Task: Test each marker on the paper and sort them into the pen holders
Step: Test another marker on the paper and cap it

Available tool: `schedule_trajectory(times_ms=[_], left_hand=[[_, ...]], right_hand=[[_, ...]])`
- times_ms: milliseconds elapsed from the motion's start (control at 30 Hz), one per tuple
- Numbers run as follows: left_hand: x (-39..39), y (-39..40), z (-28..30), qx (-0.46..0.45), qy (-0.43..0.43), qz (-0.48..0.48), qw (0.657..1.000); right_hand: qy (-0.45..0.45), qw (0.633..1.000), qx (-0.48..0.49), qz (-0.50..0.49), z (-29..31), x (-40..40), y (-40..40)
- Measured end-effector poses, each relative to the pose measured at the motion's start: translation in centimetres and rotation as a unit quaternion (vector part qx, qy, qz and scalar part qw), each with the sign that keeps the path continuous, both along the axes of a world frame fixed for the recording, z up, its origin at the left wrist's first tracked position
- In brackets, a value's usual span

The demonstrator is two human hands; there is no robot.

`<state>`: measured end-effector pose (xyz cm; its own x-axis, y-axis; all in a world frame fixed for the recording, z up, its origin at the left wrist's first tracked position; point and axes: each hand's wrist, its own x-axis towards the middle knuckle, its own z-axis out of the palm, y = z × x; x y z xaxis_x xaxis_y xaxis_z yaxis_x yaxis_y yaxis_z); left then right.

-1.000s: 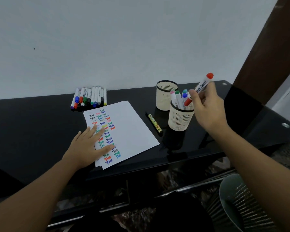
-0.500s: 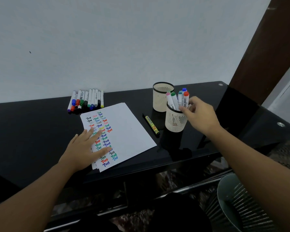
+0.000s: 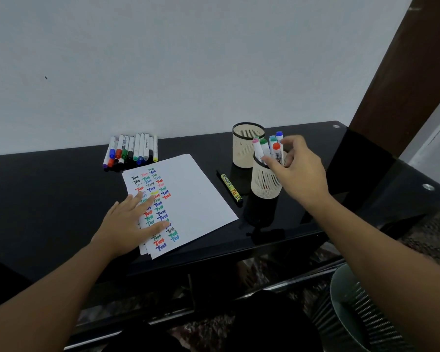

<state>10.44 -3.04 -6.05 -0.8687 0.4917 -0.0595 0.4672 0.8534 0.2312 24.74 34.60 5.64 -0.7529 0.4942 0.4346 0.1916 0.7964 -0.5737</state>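
Writing on paper (image 3: 188, 196): the word "Test" repeated in columns, in black, red, green, blue, teal and one yellow mark; several lines are covered by the left hand
Paper stack: a few white sheets, edges fanned at the near corner, lying on the black desk (image 3: 48, 189)
Left hand (image 3: 127, 224): fingers straight and spread, pressing flat on the paper, grip released
Right hand (image 3: 299, 168): at the rim of the near pen holder (image 3: 264, 184), fingers loosely bent beside the red-capped marker (image 3: 277, 151); whether the grip holds that marker or has let go, I cannot tell
Red-capped marker: upright in the near pen holder, script on its white barrel partly hidden by the thumb, unreadable
Other markers in near holder: pink, green, teal and blue caps showing, lower barrels hidden by the mesh wall
Far pen holder (image 3: 245, 146): just behind the near one, inside not visible
Loose marker (image 3: 231, 186): yellow-green label reading "MARKER", further print too small; lies between paper and holders
Untested marker row (image 3: 131, 151): by the wall, print illegible
Lower right: a mesh bin (image 3: 353, 308), cut off by the frame
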Motion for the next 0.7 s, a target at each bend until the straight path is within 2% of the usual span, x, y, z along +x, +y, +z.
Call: schedule_trajectory(times_ms=[100,267,400,500,600,700], left_hand=[[0.3,0.1,0.6,0.034,-0.023,0.006,0.999],[-0.7,0.0,1.7,0.132,-0.089,0.057,0.986],[-2.5,-0.5,2.2,0.131,-0.046,0.075,0.987],[-3.3,-1.1,2.4,0.063,-0.037,0.068,0.995],[-3.3,-1.9,1.4,0.022,-0.022,0.057,0.998],[-3.1,-2.2,0.4,0.032,0.007,0.059,0.998]], right_hand=[[0.041,0.999,0.014,0.022,0.4,-0.1,-2.3],[0.064,0.987,0.053,0.135,-0.1,-1.7,-7.1],[-0.032,0.971,0.086,0.221,-2.7,-5.3,-10.0],[-0.106,0.956,0.088,0.258,-5.1,-8.4,-11.4],[-0.145,0.946,0.084,0.277,-6.4,-11.9,-12.3],[-0.162,0.937,0.097,0.293,-7.1,-16.0,-13.0]])
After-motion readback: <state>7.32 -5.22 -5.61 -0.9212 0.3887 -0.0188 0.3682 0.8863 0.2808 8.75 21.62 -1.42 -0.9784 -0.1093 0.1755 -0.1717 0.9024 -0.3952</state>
